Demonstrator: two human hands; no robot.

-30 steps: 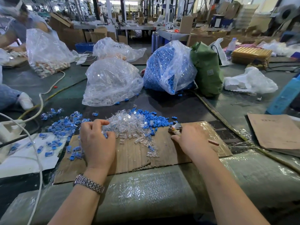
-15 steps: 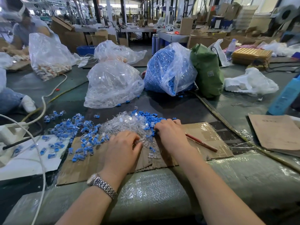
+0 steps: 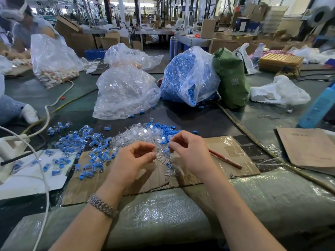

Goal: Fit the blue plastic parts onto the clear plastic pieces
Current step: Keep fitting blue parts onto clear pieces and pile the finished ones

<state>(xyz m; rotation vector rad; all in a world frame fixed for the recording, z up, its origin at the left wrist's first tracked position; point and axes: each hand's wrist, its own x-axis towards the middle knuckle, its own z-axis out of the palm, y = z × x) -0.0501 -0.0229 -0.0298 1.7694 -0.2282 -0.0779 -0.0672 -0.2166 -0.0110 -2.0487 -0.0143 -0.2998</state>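
A heap of clear plastic pieces [image 3: 140,136] lies at the far edge of a taped cardboard sheet [image 3: 228,151], with loose blue parts [image 3: 164,128] behind it. Fitted blue-and-clear pieces [image 3: 87,142] are spread to the left. Both hands are raised just above the heap, fingertips facing each other. My left hand [image 3: 133,160] pinches a clear piece between thumb and fingers. My right hand [image 3: 190,151] pinches a small blue part that its fingers mostly hide.
Behind the heap stand a bag of clear pieces [image 3: 125,93], a bag of blue parts [image 3: 188,77] and a green bag [image 3: 232,78]. A red pencil [image 3: 224,158] lies right of my hand. A white cable [image 3: 47,113] runs at left. Another person [image 3: 27,24] works far left.
Both hands have lifted off the heap and come together, each now pinching a small part. Earlier the right hand left the pencil and reached into the blue parts.
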